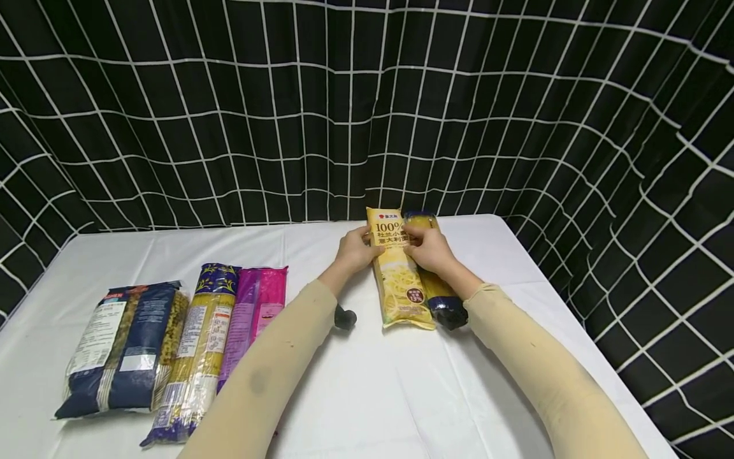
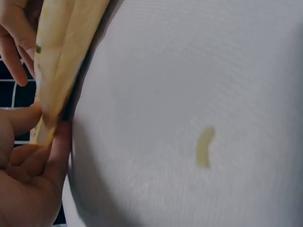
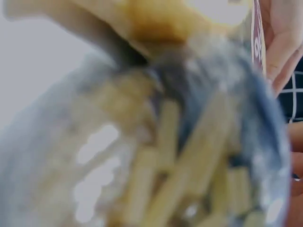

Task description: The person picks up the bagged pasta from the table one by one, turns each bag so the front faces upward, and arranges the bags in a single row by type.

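Observation:
Both hands hold a yellow pasta packet point(image 1: 398, 274) near its far end, its printed front facing up. My left hand point(image 1: 353, 252) pinches the left edge between thumb and fingers; the left wrist view shows this grip on the packet point(image 2: 61, 61) close up. My right hand point(image 1: 431, 250) grips the right edge, its thumb on the front. Beside and partly under the right hand lies a blue-ended pasta packet point(image 1: 438, 290), partly hidden by the yellow one. Blurred pasta tubes point(image 3: 189, 175) show through its clear wrapping in the right wrist view.
On the left of the white table point(image 1: 355, 395) lie a navy pasta bag point(image 1: 123, 350), a blue-and-yellow spaghetti packet point(image 1: 197, 338) and a pink-purple packet point(image 1: 252, 306), partly behind the left sleeve. A small curved yellowish piece point(image 2: 204, 147) shows blurred. Black gridded curtain point(image 1: 321, 127) stands behind.

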Demonstrator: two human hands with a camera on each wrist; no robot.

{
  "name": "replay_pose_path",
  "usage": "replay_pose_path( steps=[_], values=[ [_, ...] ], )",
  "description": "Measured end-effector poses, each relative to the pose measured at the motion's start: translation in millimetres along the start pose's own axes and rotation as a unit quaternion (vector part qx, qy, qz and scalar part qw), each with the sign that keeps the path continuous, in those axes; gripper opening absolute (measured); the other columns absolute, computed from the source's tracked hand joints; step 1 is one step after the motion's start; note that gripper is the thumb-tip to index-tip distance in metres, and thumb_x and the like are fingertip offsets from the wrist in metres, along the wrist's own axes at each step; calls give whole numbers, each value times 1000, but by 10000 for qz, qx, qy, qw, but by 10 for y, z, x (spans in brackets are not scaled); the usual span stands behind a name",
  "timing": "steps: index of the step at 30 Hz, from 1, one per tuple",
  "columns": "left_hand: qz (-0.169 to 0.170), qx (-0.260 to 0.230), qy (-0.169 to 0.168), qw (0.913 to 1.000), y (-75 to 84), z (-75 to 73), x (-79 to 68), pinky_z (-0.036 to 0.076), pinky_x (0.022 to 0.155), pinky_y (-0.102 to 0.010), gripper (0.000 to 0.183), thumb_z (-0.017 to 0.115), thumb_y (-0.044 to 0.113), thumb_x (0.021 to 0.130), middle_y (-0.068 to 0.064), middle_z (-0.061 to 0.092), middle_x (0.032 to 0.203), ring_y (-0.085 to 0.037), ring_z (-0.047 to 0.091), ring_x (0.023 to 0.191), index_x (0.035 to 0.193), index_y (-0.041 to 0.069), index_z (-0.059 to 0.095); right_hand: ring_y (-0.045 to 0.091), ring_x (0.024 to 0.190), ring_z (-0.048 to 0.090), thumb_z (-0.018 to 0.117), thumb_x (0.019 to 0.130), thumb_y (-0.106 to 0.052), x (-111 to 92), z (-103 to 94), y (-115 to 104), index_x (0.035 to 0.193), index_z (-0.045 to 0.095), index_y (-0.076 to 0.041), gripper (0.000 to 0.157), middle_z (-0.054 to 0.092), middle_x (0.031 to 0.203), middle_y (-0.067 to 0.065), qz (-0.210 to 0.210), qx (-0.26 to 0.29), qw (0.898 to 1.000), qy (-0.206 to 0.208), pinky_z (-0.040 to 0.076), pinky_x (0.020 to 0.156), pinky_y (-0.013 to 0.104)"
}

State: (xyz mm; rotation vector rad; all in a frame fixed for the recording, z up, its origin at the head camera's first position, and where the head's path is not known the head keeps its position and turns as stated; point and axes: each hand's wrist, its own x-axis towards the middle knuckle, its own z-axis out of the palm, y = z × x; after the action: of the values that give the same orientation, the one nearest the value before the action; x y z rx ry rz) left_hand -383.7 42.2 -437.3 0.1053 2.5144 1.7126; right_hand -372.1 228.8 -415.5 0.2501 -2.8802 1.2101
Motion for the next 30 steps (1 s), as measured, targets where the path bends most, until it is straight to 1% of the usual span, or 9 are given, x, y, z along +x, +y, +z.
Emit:
replay_pose_path(
  steps=[4, 6, 9, 11, 15, 17, 24, 27, 30],
  values=[
    [133, 607, -166, 9979, -9, -87, -71, 45, 114, -37, 65, 71, 13, 99, -21, 56, 149, -31, 54, 139, 156, 0, 43, 37, 125, 59, 60, 100, -6, -113, 22, -71, 155, 45, 0, 57, 57, 145, 27, 41, 77, 9995, -297, 51, 104, 48],
    [193, 735, -313, 9966, 2, -153, -110, 51, 108, -37, 63, 67, 13, 100, -20, 56, 150, -31, 58, 134, 156, 1, 43, 38, 129, 57, 60, 102, -10, -181, 18, -121, 157, 43, -2, 58, 55, 146, 28, 92, 124, 9992, -376, 50, 106, 49],
    [386, 857, -527, 9942, 33, -280, -175, 60, 88, -35, 61, 63, 11, 99, -20, 59, 146, -31, 68, 115, 156, 3, 45, 39, 134, 55, 60, 104, -15, -297, 0, -202, 159, 41, -6, 60, 53, 149, 27, 115, 221, 9990, -378, 49, 108, 51],
    [595, 1075, -651, 9903, 67, -387, -246, 61, 81, -34, 59, 62, 12, 99, -20, 62, 142, -31, 71, 106, 156, 4, 46, 41, 136, 53, 61, 104, -17, -397, -5, -259, 160, 41, -7, 60, 51, 151, 27, 47, 267, 9990, -348, 48, 110, 53],
    [1060, 1519, -812, 9793, 140, -623, -454, 58, 92, -35, 56, 63, 13, 100, -19, 65, 138, -32, 69, 115, 154, 4, 49, 43, 142, 47, 62, 103, -18, -620, 64, -395, 159, 43, -10, 60, 42, 160, 23, -139, 460, 9985, -270, 43, 114, 54],
    [1221, 1707, -849, 9740, 172, -765, -554, 55, 98, -38, 55, 63, 13, 100, -17, 66, 137, -32, 67, 119, 153, 5, 50, 43, 141, 47, 63, 102, -17, -708, 147, -496, 158, 44, -10, 59, 40, 161, 22, -251, 703, 9969, -252, 43, 114, 54],
    [1851, 2158, -652, 9565, 96, -1302, -846, 56, 94, -44, 50, 66, 12, 100, -19, 67, 130, -32, 69, 109, 147, 1, 56, 43, 138, 52, 66, 98, -4, -1008, 563, -896, 155, 45, 1, 61, 45, 156, 24, -1033, 1258, 9849, -584, 44, 114, 51],
    [1936, 2272, -509, 9531, -17, -1549, -925, 54, 96, -47, 47, 66, 13, 100, -19, 65, 131, -34, 67, 112, 145, 2, 59, 44, 135, 53, 67, 96, -2, -1108, 747, -1029, 154, 44, 3, 63, 46, 155, 25, -1384, 1302, 9782, -839, 47, 112, 51],
    [1818, 2365, -344, 9539, -151, -1803, -973, 52, 100, -51, 44, 66, 14, 100, -19, 63, 134, -36, 63, 118, 142, 3, 62, 43, 135, 53, 70, 96, -5, -1199, 914, -1155, 156, 41, 2, 67, 44, 157, 23, -1568, 1247, 9713, -1286, 48, 110, 49]
  ],
)
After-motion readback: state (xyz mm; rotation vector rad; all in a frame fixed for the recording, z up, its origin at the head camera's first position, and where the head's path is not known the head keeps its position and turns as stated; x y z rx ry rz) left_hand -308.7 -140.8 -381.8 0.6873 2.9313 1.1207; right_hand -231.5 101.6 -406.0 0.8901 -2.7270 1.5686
